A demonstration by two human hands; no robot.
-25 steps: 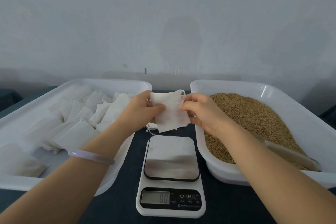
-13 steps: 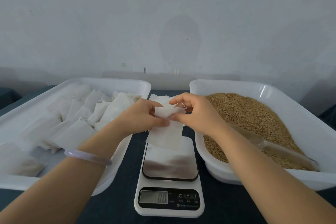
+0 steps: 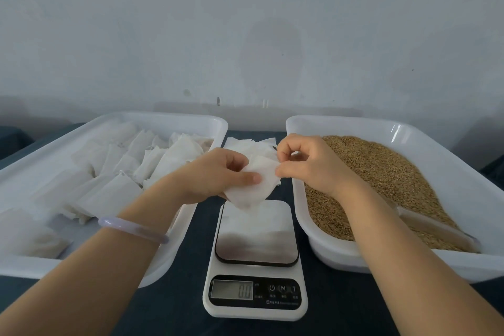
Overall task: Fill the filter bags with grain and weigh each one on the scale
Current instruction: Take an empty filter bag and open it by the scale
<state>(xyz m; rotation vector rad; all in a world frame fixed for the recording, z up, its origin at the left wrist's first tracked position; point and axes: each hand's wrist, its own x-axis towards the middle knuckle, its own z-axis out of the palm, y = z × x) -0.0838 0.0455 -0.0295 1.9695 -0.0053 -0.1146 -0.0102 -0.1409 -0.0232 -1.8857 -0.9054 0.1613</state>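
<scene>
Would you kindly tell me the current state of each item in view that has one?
Filter bag: flat, unfilled, held above the scale.
Left hand: grips the bag.
Right hand: pinches the bag's edge.
Scale: on, reads 0.0.
Right tray: filled with grain, scoop lying in it.
Left tray: holds many white bags.

A pale, scuffed wall (image 3: 245, 22) with faint stains stands behind the far edge of the table (image 3: 341, 308), whose top is dark blue-grey.

A limp white filter bag (image 3: 252, 189) hangs over the scale (image 3: 256, 243), beside grain (image 3: 381, 172).
</scene>
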